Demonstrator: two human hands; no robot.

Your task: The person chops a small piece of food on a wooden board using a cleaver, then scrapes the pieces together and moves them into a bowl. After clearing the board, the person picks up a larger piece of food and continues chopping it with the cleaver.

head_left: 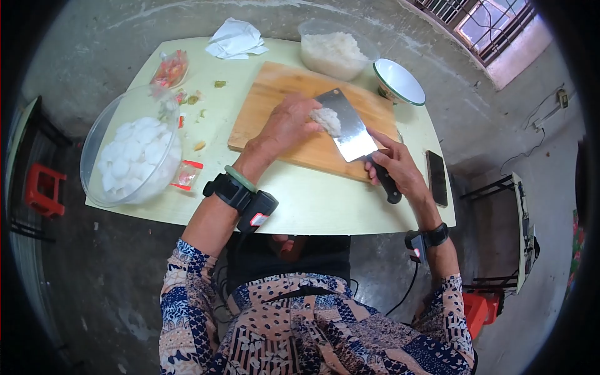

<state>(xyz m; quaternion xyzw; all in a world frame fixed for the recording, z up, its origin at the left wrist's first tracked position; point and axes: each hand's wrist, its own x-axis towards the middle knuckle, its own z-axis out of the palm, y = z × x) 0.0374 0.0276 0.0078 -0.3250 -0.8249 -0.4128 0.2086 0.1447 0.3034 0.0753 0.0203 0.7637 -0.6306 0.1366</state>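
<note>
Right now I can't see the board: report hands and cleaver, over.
Right hand gripping cleaver, blade on cutting board. Left hand on white lump at blade. Phone beside right hand, apart.

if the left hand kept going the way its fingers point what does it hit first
The white lump on the cleaver blade: the left hand points across the cutting board toward it, fingertips already at it. Whether they touch is unclear. The right hand holds that cleaver.

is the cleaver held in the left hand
No, the right hand grips the cleaver by its handle, while the left hand rests on a white lump at the blade.
</note>
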